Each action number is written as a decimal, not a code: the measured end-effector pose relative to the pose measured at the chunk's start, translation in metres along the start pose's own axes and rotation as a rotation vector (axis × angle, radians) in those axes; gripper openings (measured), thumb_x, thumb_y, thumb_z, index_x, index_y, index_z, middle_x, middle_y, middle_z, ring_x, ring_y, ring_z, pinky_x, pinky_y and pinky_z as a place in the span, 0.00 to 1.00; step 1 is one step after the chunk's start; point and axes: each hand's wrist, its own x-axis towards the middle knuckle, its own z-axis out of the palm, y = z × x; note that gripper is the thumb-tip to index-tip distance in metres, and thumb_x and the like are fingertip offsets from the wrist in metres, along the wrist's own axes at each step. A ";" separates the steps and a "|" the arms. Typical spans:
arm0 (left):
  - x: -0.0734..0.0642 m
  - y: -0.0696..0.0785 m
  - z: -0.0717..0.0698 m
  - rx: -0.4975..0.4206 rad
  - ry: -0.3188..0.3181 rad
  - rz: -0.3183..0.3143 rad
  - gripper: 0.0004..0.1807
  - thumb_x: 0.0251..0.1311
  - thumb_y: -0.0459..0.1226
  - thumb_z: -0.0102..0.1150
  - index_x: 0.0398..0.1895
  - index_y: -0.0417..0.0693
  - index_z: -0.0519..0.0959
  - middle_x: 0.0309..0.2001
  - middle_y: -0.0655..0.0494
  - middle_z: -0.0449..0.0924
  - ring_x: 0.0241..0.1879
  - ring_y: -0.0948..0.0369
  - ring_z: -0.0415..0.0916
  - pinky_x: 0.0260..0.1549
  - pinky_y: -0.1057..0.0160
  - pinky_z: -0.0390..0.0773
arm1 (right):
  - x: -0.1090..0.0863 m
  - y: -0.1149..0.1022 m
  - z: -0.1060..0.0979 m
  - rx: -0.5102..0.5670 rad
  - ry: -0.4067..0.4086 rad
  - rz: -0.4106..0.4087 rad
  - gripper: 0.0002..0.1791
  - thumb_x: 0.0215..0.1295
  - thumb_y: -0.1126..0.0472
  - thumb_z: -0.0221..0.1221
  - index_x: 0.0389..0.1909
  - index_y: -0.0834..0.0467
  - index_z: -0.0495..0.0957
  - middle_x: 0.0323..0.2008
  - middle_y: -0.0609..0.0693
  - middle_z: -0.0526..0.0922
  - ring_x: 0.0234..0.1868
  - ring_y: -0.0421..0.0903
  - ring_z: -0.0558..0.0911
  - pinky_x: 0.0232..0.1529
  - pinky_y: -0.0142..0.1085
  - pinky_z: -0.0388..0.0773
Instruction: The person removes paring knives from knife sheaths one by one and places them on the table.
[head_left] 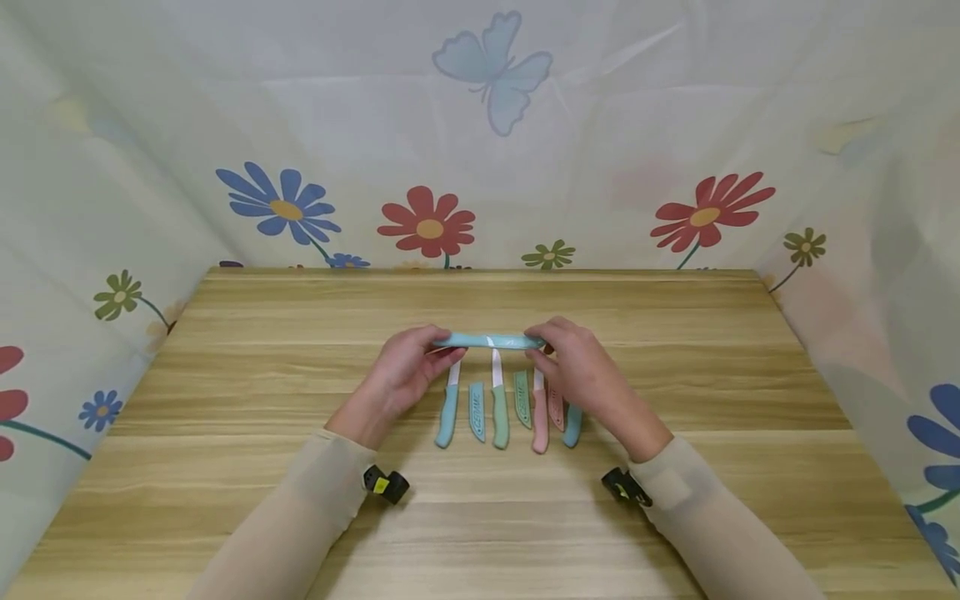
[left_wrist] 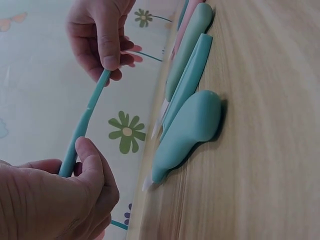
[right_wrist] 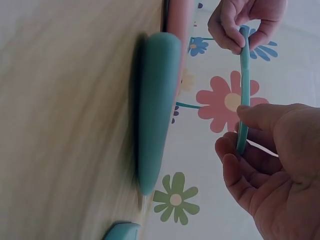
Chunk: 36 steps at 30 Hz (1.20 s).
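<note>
Both hands hold a light-blue knife in its matching sheath (head_left: 513, 342) level above the table. My left hand (head_left: 408, 367) pinches the handle end between thumb and fingers. At the other end, my right hand (head_left: 581, 358) grips the sheath tip. In the left wrist view, a seam shows midway along the knife (left_wrist: 80, 127). Below lie a blue knife (head_left: 446, 417), a blue sheath (head_left: 477, 412), a green knife (head_left: 500, 417), a green sheath (head_left: 522, 400), a pink knife (head_left: 540, 421) and a pink sheath (head_left: 556, 408). The right hand partly hides another blue knife (head_left: 572, 427).
The row of knives lies on a wood-grain table (head_left: 262, 375), handles toward me and white blades pointing away. A blue piece (right_wrist: 123, 232) shows at the bottom of the right wrist view. A flowered cloth (head_left: 600, 167) hangs around the table's back and sides.
</note>
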 end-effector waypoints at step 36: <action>-0.018 0.003 0.017 1.466 0.177 0.714 0.33 0.64 0.48 0.75 0.69 0.47 0.78 0.66 0.46 0.73 0.67 0.44 0.66 0.66 0.41 0.68 | -0.001 0.000 -0.004 -0.004 0.030 -0.064 0.12 0.72 0.66 0.68 0.54 0.63 0.86 0.50 0.55 0.88 0.41 0.48 0.85 0.41 0.41 0.84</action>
